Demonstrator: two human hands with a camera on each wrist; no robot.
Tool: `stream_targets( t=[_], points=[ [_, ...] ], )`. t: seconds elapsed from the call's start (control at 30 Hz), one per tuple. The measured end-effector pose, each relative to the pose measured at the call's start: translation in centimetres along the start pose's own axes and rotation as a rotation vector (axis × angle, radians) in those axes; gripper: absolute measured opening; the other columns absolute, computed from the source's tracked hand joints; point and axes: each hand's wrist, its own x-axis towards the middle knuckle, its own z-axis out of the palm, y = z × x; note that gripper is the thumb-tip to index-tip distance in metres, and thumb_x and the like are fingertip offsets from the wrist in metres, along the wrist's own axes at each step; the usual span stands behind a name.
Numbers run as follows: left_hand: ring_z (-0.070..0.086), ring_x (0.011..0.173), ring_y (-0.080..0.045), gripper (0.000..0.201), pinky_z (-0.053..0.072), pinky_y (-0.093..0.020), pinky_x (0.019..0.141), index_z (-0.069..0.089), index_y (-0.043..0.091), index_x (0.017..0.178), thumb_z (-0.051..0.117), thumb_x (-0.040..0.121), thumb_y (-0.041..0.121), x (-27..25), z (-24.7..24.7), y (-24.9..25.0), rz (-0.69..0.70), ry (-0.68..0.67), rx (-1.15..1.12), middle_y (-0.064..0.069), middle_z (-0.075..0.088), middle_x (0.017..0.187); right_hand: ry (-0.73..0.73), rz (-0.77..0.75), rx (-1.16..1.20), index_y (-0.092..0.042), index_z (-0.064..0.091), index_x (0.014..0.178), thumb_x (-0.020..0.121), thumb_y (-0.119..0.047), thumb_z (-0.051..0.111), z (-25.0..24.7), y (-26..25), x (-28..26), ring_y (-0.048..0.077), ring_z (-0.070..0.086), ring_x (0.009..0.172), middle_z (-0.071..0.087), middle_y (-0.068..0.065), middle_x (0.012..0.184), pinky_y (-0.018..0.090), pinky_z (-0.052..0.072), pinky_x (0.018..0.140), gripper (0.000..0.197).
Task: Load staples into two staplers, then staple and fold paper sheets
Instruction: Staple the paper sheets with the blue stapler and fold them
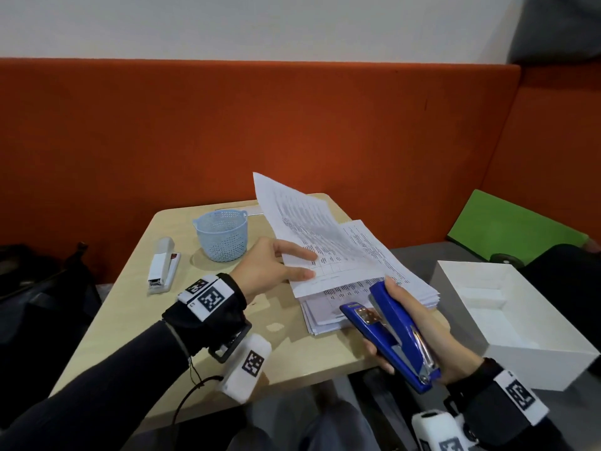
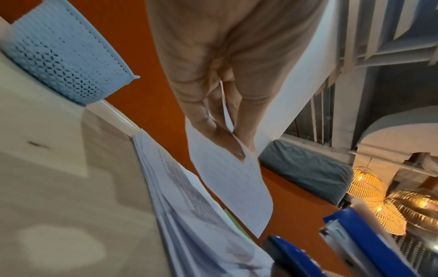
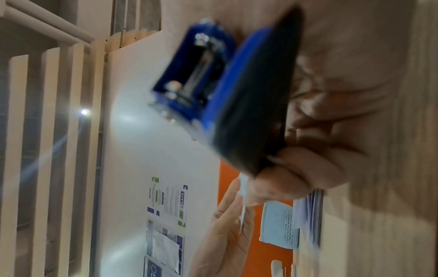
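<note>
My left hand [image 1: 292, 262] pinches the near-left edge of a few printed sheets [image 1: 312, 229] and lifts them off the paper stack [image 1: 370, 288] on the small table [image 1: 130, 304]. In the left wrist view the lifted sheets [image 2: 232, 183] hang between my fingers [image 2: 213, 112] above the paper stack [image 2: 180, 196]. My right hand [image 1: 419, 323] grips a blue stapler [image 1: 393, 330], its mouth gaping, at the stack's near corner. The right wrist view shows the blue stapler [image 3: 237, 93] blurred in my fingers [image 3: 296, 168]. A white stapler [image 1: 162, 265] lies at the table's left.
A light blue perforated basket [image 1: 222, 236] stands at the back of the table, left of the papers. An open white box [image 1: 507, 320] sits off the table's right side. An orange padded bench back [image 1: 260, 131] runs behind.
</note>
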Motion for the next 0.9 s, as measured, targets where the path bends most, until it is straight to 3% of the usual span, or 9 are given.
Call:
stream_targets(
  t=[0.1, 0.2, 0.33, 0.43, 0.5, 0.57, 0.63, 0.77, 0.9],
  points=[
    [0.065, 0.112, -0.017, 0.045, 0.055, -0.035, 0.094, 0.073, 0.018, 0.112, 0.082, 0.071, 0.001, -0.7, -0.2, 0.5, 0.037, -0.012, -0.028, 0.000, 0.071, 0.117, -0.018, -0.003, 0.060, 0.002, 0.059, 0.112, 0.080, -0.056, 0.052, 0.4, 0.3, 0.5, 0.027, 0.061, 0.044, 0.063, 0.025, 0.068, 0.029, 0.053, 0.040, 0.066],
    [0.064, 0.115, -0.017, 0.060, 0.055, -0.037, 0.095, 0.065, 0.021, 0.123, 0.082, 0.070, -0.001, -1.4, -0.4, 0.7, 0.039, -0.012, -0.049, -0.001, 0.069, 0.121, -0.093, -0.020, 0.133, -0.002, 0.067, 0.109, 0.076, -0.066, 0.059, 0.9, 0.3, 0.9, 0.026, 0.061, 0.052, 0.062, 0.023, 0.073, 0.030, 0.054, 0.046, 0.072],
    [0.061, 0.118, -0.009, 0.070, 0.054, -0.029, 0.095, 0.058, 0.022, 0.134, 0.082, 0.071, 0.002, -2.1, -0.7, 0.8, 0.044, -0.039, -0.011, 0.004, 0.066, 0.126, -0.176, -0.024, 0.143, -0.005, 0.074, 0.102, 0.050, -0.070, 0.080, 1.4, 0.3, 1.7, 0.025, 0.065, 0.063, 0.066, 0.022, 0.087, 0.031, 0.056, 0.054, 0.083],
    [0.064, 0.113, -0.005, 0.073, 0.054, -0.021, 0.089, 0.053, 0.018, 0.137, 0.080, 0.073, -0.002, -2.5, -0.7, 1.1, 0.038, -0.032, -0.038, 0.005, 0.069, 0.120, -0.216, -0.029, 0.141, -0.003, 0.073, 0.106, 0.049, -0.070, 0.080, 1.9, 0.4, 2.0, 0.024, 0.066, 0.067, 0.069, 0.025, 0.106, 0.029, 0.055, 0.053, 0.088],
    [0.064, 0.113, -0.004, 0.074, 0.054, -0.021, 0.090, 0.053, 0.017, 0.138, 0.080, 0.073, -0.002, -2.7, -0.9, 1.2, 0.043, -0.034, -0.035, 0.006, 0.069, 0.120, -0.230, -0.035, 0.139, -0.010, 0.074, 0.109, 0.048, -0.069, 0.082, 2.4, 0.3, 2.1, 0.026, 0.070, 0.075, 0.068, 0.023, 0.117, 0.031, 0.057, 0.055, 0.085],
    [0.063, 0.114, -0.005, 0.075, 0.052, -0.025, 0.095, 0.052, 0.018, 0.139, 0.080, 0.073, -0.002, -2.8, -0.9, 1.3, 0.042, -0.040, -0.023, 0.005, 0.068, 0.122, -0.205, -0.043, 0.134, -0.020, 0.078, 0.102, 0.040, -0.068, 0.085, 2.8, 0.3, 2.2, 0.029, 0.073, 0.083, 0.069, 0.021, 0.116, 0.034, 0.060, 0.056, 0.078],
    [0.061, 0.117, -0.005, 0.075, 0.050, -0.029, 0.100, 0.052, 0.019, 0.138, 0.081, 0.072, -0.001, -2.9, -0.9, 1.3, 0.049, -0.038, -0.007, 0.005, 0.066, 0.126, -0.168, -0.045, 0.131, -0.021, 0.079, 0.098, 0.037, -0.067, 0.086, 3.1, 0.2, 2.3, 0.030, 0.074, 0.087, 0.071, 0.020, 0.112, 0.035, 0.060, 0.056, 0.076],
    [0.059, 0.119, -0.002, 0.075, 0.048, -0.028, 0.103, 0.052, 0.019, 0.139, 0.081, 0.072, -0.001, -3.2, -0.8, 1.5, 0.067, -0.045, 0.006, 0.007, 0.063, 0.131, -0.087, -0.017, 0.164, -0.013, 0.068, 0.115, 0.069, -0.059, 0.066, 3.7, 0.1, 2.6, 0.027, 0.074, 0.082, 0.072, 0.021, 0.105, 0.033, 0.060, 0.056, 0.065],
    [0.060, 0.118, -0.002, 0.075, 0.048, -0.026, 0.101, 0.051, 0.018, 0.139, 0.080, 0.073, -0.002, -3.5, -1.0, 1.6, 0.075, -0.045, 0.007, 0.005, 0.063, 0.131, -0.120, -0.020, 0.179, -0.015, 0.076, 0.107, 0.044, -0.057, 0.089, 3.8, 0.5, 3.0, 0.026, 0.074, 0.085, 0.071, 0.021, 0.108, 0.034, 0.061, 0.057, 0.076]
  ],
)
